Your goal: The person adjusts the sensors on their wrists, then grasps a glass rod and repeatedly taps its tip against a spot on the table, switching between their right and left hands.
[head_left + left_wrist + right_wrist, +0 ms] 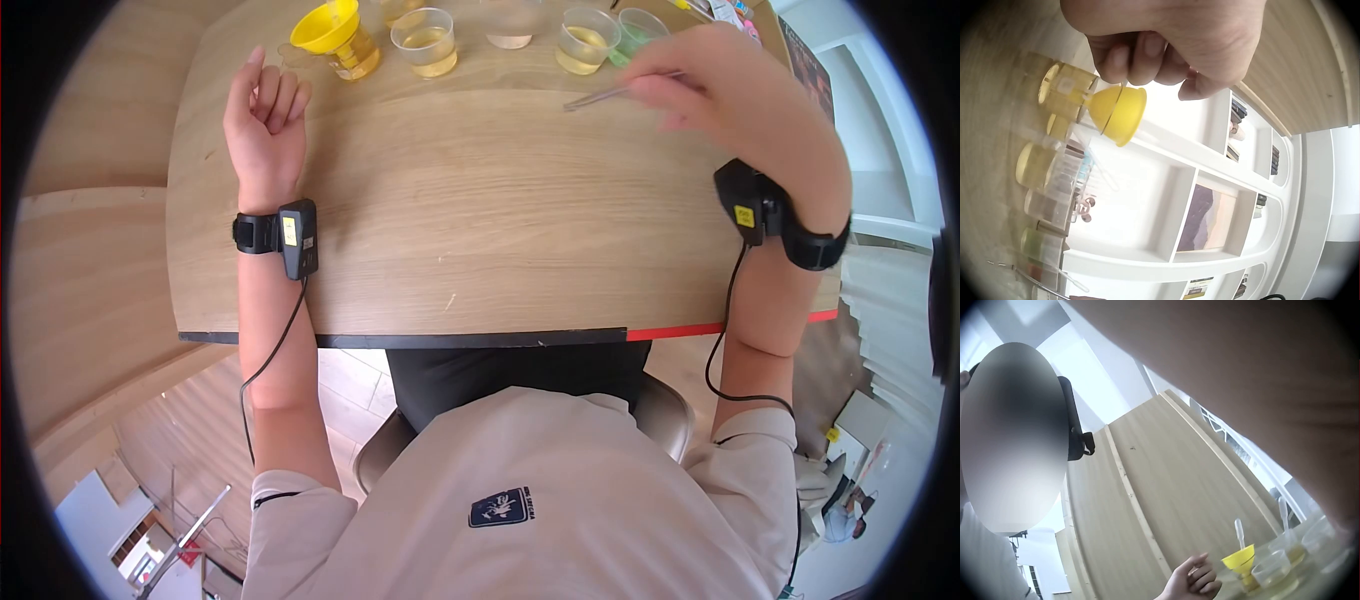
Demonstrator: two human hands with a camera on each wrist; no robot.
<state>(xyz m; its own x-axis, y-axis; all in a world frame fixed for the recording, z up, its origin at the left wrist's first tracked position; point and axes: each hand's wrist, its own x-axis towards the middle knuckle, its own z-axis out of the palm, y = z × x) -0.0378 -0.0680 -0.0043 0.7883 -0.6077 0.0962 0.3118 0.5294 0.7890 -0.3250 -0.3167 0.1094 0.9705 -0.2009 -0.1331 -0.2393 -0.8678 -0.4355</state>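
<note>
My left hand (268, 130) is at the table's left side, fingers loosely curled with nothing in them. Beside it, a yellow funnel (318, 30) sits in a clear container of yellow liquid (358, 62). A translucent dropper (1239, 532) stands upright in the funnel. At the right, my right hand (700, 85), blurred, grips a thin shiny metal tool (605, 96) whose tip points left over the table. Close to that hand are a cup of pale yellow liquid (582, 55) and a cup of green liquid (632, 42). The right wrist view hides that hand's fingers.
Along the table's far side stand another cup of yellow liquid (432, 55) and a cup with pinkish contents (510, 38). A box of small items (740, 15) occupies the far right corner. White shelves (1141, 212) rise behind. The table's near edge (450, 340) lies before the person's lap.
</note>
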